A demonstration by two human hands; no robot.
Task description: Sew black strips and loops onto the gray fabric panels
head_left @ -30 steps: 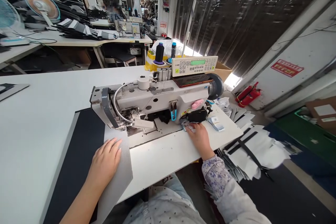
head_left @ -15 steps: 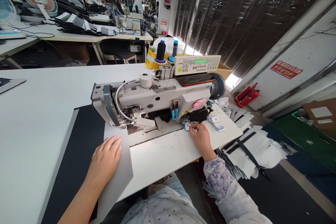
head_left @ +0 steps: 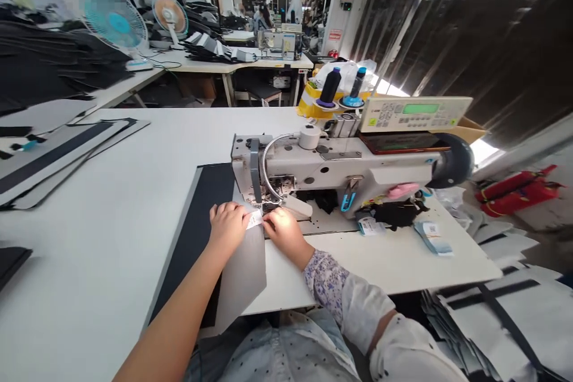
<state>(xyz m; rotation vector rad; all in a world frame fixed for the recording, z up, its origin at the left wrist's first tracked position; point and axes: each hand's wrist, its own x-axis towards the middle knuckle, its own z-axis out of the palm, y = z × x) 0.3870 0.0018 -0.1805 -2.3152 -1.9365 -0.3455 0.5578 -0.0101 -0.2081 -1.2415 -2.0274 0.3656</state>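
A small white printed label lies over the grey panel, just in front of the sewing machine's needle area. My left hand rests on the panel with fingers curled, its thumb and fingertip at the label's left end. From the other side, my right hand pinches the label's right end, close to the presser foot. A black piece with a pale edge lies along the left of the grey panel. The needle tip is hard to make out behind my fingers.
Stacks of labels sit on the table's right side. Blue thread clippers hang on the machine. Thread cones stand behind it. Cut panels lie at the left and in a pile at lower right.
My right hand has come left from the label stack to the needle area with a label. My left hand has shifted up the panel to the label. The view has turned left.
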